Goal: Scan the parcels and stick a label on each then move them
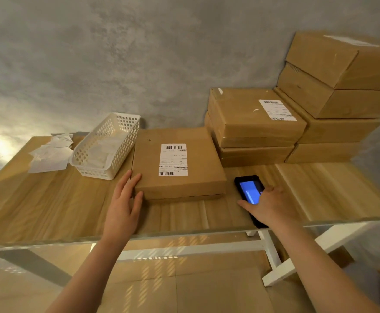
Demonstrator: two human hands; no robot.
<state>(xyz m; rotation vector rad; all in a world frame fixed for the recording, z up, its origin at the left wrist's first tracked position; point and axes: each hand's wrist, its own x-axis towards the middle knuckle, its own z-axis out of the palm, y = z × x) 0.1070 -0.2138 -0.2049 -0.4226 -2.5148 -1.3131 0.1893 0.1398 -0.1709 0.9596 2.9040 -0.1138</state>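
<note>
1. My left hand (126, 195) is flat against the near-left corner of the flat brown cardboard parcel (180, 163), fingers straight and just touching its side and top edge, not gripping. It sits about mid-table, near the front edge.

2. My right hand (272, 205) is down on the black handheld scanner with the blue screen (248, 192), which lies on the light wooden table (49, 206) right of the parcel and close to the front edge. Fingers are curling round its lower end, so I'd call that a grip, though it hasn't left the table.

3. Step-wise, I reckon this is the scan: steady the box, pick up the scanner. Next move needs the scanner lifted and its top end aimed at a barcode on the white shipping label (173, 159) already on the lid.

4. The parcel lies flat, label up. Its long axis runs roughly front to back, turned slightly, and the label's print reads toward me, with barcodes at its far and near ends.

5. The scanner's long axis also runs front to back, leaning left at the far end.

6. The sticker probably comes from the white plastic lattice basket (106, 145) by the parcel's left side, or the loose white paper slips (51, 152) at the far-left corner.

7. More brown cardboard boxes (297, 118) are stacked at the far-right corner.
</note>
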